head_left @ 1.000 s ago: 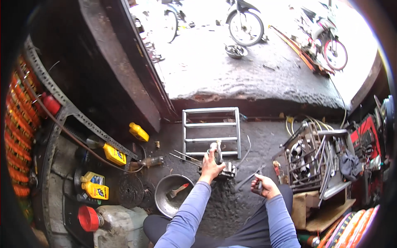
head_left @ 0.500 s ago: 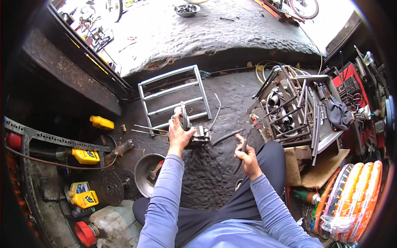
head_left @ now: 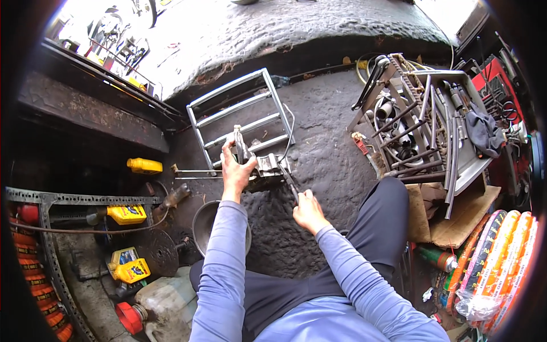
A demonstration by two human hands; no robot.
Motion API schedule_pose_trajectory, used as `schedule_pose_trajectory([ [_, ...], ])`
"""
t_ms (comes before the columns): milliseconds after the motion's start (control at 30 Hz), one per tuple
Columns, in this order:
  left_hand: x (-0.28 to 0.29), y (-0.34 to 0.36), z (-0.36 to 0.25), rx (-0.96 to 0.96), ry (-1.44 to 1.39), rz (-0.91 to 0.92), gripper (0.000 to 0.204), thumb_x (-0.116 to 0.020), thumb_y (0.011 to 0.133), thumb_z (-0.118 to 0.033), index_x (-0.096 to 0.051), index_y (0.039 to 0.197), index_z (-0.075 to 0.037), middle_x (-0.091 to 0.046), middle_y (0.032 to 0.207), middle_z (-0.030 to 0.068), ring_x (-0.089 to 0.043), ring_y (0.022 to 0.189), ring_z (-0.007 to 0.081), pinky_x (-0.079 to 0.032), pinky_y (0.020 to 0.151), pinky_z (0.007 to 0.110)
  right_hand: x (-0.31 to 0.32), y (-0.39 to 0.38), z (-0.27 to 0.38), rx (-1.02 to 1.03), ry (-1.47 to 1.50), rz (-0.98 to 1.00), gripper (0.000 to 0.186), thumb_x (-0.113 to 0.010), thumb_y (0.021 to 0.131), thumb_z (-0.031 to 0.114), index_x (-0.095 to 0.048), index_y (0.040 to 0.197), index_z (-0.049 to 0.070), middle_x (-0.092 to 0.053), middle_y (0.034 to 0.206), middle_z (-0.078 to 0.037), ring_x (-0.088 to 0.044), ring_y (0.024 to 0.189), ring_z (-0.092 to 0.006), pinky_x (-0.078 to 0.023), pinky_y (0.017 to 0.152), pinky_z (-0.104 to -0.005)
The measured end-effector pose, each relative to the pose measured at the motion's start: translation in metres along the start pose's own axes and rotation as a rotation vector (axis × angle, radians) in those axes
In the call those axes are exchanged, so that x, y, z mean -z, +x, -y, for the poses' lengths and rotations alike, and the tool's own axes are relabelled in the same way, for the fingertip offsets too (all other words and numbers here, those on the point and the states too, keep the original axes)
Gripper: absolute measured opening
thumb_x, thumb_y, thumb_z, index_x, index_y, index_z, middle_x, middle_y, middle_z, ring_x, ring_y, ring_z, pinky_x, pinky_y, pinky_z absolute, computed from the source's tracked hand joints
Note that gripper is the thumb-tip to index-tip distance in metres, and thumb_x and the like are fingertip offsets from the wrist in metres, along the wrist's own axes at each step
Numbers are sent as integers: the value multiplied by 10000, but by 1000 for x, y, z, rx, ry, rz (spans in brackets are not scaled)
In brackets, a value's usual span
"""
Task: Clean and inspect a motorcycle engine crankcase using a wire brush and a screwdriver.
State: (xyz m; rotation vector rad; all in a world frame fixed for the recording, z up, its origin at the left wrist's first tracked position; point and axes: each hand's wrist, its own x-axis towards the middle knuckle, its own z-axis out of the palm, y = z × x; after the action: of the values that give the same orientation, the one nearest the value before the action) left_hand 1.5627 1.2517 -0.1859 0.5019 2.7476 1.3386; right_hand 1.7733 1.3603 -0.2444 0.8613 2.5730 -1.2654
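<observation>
A metal assembly (head_left: 268,166) with a blocky base and upright part sits on the dark floor, thin rods beside it. My left hand (head_left: 235,171) grips its upright metal part (head_left: 239,139). My right hand (head_left: 309,212) is closed on a long dark tool (head_left: 291,185), which reaches up to the right side of the base; its exact tip is hard to make out. A silver rack (head_left: 201,141) lies just beyond. A metal bowl (head_left: 205,223) is below left, partly hidden by my left forearm.
Crates of pipes and tools (head_left: 474,157) stand right, with cardboard (head_left: 461,222) and wrapped tires (head_left: 501,268) below. Yellow bottles (head_left: 124,214), a metal shelf frame (head_left: 91,198) and a large jug (head_left: 168,302) are left. A concrete step (head_left: 319,31) crosses the top.
My right hand has moved left and inward, bringing the dark tool against the metal assembly. My left hand stays on the upright part. The camera view has tilted down.
</observation>
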Motion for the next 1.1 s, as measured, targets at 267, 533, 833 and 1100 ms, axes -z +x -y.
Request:
schedule_pose_trajectory([
  [267, 1, -6, 1, -15, 6, -5, 757, -775, 678, -185, -389, 1327, -143, -509, 1267, 219, -510, 1191, 394, -415, 1005, 452, 4, 5, 22, -52, -183, 56, 329, -633, 794, 131, -564, 1076, -24, -538, 1133, -224, -590, 1063, -399, -494, 923, -483],
  [533, 12, -12, 16, 1, -58, -56, 732, -767, 689, -187, -399, 1317, -109, -513, 1287, 212, -510, 1202, 365, -388, 1030, 425, -38, -4, 36, -66, 55, -97, 239, -552, 808, 58, -493, 1019, -36, -523, 1064, -281, -580, 991, -462, -488, 872, -508],
  [833, 6, -19, 19, 21, -80, -144, 709, -751, 693, -173, -406, 1300, -49, -495, 1287, 228, -481, 1217, 367, -355, 1053, 427, -45, 2, 52, -140, -5, -24, 336, -581, 825, 103, -472, 1105, -49, -516, 1119, -274, -599, 1032, -434, -514, 892, -484],
  [1100, 15, -27, 34, -27, -78, -109, 700, -749, 724, -191, -388, 1314, -82, -499, 1265, 192, -508, 1171, 316, -374, 1028, 395, 4, 7, 60, -146, -150, 227, 389, -621, 826, 155, -518, 1139, -52, -534, 1204, -280, -603, 1087, -424, -499, 945, -463],
])
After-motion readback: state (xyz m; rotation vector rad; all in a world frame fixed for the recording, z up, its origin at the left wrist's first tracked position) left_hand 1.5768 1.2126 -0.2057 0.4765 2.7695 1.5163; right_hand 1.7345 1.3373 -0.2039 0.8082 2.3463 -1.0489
